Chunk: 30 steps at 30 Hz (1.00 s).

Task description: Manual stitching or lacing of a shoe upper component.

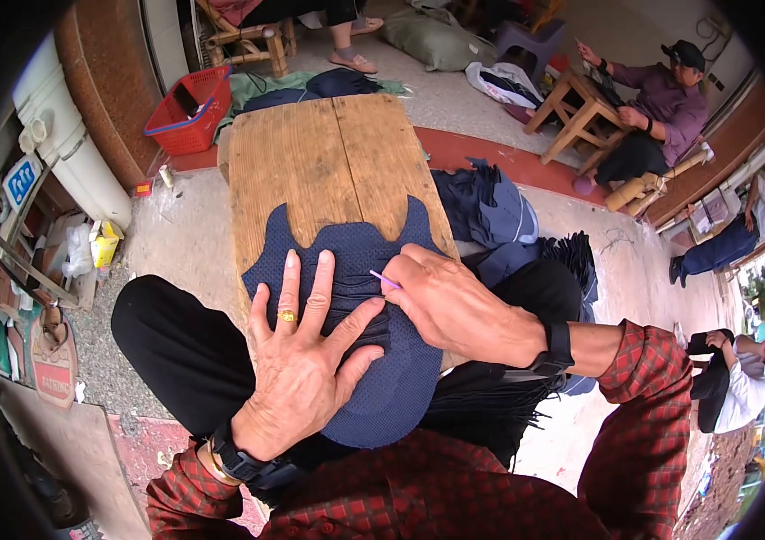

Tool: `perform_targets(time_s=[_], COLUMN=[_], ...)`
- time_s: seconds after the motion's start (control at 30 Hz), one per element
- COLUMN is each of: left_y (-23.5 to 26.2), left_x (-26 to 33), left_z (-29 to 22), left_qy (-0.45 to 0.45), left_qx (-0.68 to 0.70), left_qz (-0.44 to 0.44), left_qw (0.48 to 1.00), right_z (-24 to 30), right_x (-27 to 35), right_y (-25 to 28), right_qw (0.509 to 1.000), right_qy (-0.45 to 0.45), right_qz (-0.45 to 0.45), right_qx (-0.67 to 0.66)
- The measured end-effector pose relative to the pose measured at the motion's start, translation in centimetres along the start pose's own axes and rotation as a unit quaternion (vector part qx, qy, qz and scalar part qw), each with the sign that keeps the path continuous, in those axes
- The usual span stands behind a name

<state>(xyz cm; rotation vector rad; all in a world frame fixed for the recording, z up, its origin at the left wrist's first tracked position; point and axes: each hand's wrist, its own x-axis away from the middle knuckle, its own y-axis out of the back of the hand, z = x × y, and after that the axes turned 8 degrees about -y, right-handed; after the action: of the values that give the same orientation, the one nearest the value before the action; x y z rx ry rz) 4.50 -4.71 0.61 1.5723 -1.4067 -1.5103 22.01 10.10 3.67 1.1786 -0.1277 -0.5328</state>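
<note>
A navy knitted fabric piece (391, 382), with two horn-like points at its far end and a rounded near end, lies over the near part of a wooden bench (306, 157). It looks like a shoe upper. Rows of gathered dark strands or folds run across its middle. My left hand (301, 364) rests flat on the left side of the piece, fingers spread, a ring on one. From the right, my right hand (463, 306) pinches a thin purple stick-like tool (386, 280) over the gathered rows. The tool's tip is hidden by my fingers.
Piles of navy pieces (486, 207) lie right of the bench. A red basket (193, 112) with a dark phone-like object stands beyond it at left. Far right, a person (670, 108) sits by a wooden stool (571, 112). White pipes (76, 153) rise at left.
</note>
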Motion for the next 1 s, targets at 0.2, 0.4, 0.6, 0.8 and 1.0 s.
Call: perform_targets(time_s=[0.2,0.4,0.6,0.8,1.0], left_y=[-0.2,-0.2,-0.2,1.2,2.7], left_x=[0.0,-0.1,0.0,-0.1,-4.4], left_z=[0.1,0.1,0.2,0.5,3.2], left_qy=[-0.003,-0.006,-0.001,0.013,-0.018], left_qx=[-0.003,-0.005,-0.009,0.097,0.142], left_qz=[-0.011,-0.009,-0.013,-0.018,-0.148], left_qw=[1.0,1.0,1.0,0.995,0.979], right_z=[0.5,0.9,-0.1,-2.9,-2.9], right_x=[0.4,0.6,-0.4,0.0,-0.5], right_y=[0.4,0.5,1.9,1.2,0.2], right_qw=[0.993,0.984,0.973,0.949,0.973], right_qy=[-0.053,-0.088,-0.141,-0.157,-0.11], right_qz=[0.009,0.022,0.009,-0.017,-0.074], right_qx=[-0.107,-0.152,-0.181,-0.272,-0.189])
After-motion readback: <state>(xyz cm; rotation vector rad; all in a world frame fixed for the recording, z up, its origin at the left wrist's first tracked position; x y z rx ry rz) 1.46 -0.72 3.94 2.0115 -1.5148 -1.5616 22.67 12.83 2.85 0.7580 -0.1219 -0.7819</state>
